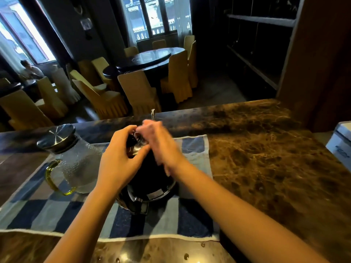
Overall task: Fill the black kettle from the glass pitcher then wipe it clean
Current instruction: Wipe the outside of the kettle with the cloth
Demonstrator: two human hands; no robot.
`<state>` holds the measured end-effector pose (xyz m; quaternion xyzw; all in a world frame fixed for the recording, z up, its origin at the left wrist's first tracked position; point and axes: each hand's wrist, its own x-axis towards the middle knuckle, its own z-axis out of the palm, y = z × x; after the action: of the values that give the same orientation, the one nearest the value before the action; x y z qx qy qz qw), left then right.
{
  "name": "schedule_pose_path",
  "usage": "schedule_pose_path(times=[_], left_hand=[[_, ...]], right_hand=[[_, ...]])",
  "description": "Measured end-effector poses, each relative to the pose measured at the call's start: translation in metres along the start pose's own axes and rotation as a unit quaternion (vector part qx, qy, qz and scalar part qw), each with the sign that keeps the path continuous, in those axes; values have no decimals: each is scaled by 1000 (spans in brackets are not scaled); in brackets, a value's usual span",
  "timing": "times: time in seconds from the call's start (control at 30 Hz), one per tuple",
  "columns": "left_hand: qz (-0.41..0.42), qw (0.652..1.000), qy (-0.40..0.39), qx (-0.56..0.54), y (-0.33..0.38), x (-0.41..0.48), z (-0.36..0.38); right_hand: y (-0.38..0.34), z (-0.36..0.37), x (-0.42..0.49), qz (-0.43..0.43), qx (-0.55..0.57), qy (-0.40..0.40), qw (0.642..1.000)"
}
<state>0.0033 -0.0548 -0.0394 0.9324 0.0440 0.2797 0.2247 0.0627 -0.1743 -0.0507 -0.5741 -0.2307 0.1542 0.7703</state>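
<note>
The black kettle (150, 183) stands on a blue and white checked cloth (57, 211) in the middle of the counter. My left hand (117, 160) is wrapped around the kettle's dark top, near its lid. My right hand (161, 145) is blurred with motion over the same top, fingers spread; whether it grips anything I cannot tell. The glass pitcher (76, 162), with a metal lid and a yellow-green handle, stands upright on the cloth just left of the kettle, touched by neither hand.
The brown marble counter (266, 158) stretches to the right. A white box (341, 145) sits at its right edge. Beyond the counter are covered chairs (140, 92), a round dark table (152, 57) and a seated person (30, 70) far left.
</note>
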Motion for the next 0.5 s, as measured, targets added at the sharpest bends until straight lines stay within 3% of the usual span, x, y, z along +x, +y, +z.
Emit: schedule_pose_path(times=[0.1, 0.3, 0.5], left_hand=[[-51, 997, 5, -61, 1, 0, 0], [-85, 993, 3, -87, -1, 0, 2], [-87, 994, 1, -64, 1, -1, 3]], right_hand=[[23, 20, 26, -42, -135, 35, 989], [84, -20, 22, 112, -191, 105, 969], [86, 4, -5, -74, -166, 71, 981]])
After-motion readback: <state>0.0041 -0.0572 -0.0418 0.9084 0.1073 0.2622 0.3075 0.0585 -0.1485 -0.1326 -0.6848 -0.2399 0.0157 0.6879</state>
